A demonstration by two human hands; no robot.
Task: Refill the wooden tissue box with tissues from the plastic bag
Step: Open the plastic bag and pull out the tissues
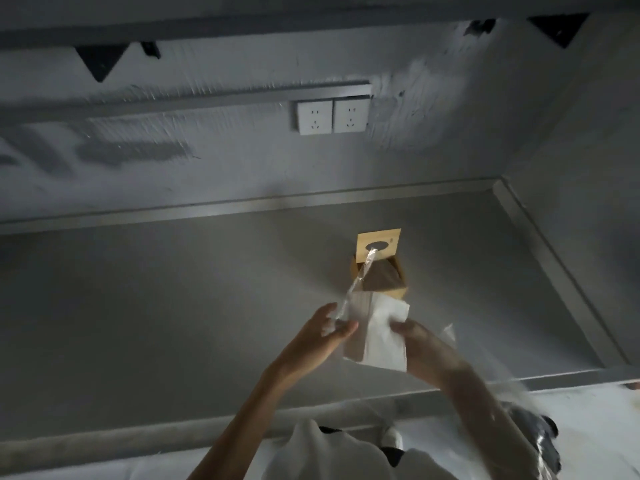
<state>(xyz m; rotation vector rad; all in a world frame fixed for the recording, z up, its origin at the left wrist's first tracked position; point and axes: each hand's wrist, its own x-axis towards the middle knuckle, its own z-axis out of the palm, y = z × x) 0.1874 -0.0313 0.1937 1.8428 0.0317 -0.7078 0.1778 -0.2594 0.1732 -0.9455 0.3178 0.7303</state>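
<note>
A white stack of tissues (pixel 381 336) is held in the air above the grey counter, between both hands. My right hand (pixel 414 336) grips its right side. My left hand (pixel 327 329) pinches the clear plastic bag (pixel 360 275), which stretches up as a thin strip in front of the box. The wooden tissue box (pixel 394 291) stands open on the counter just beyond the tissues. Its lid (pixel 379 244), with an oval hole, stands upright at the back.
The grey counter (pixel 173 306) has a raised rim at the back and right. Two wall sockets (pixel 332 116) sit on the grey wall above. More clear plastic (pixel 526 431) trails along my right forearm. The counter's front edge runs across the bottom.
</note>
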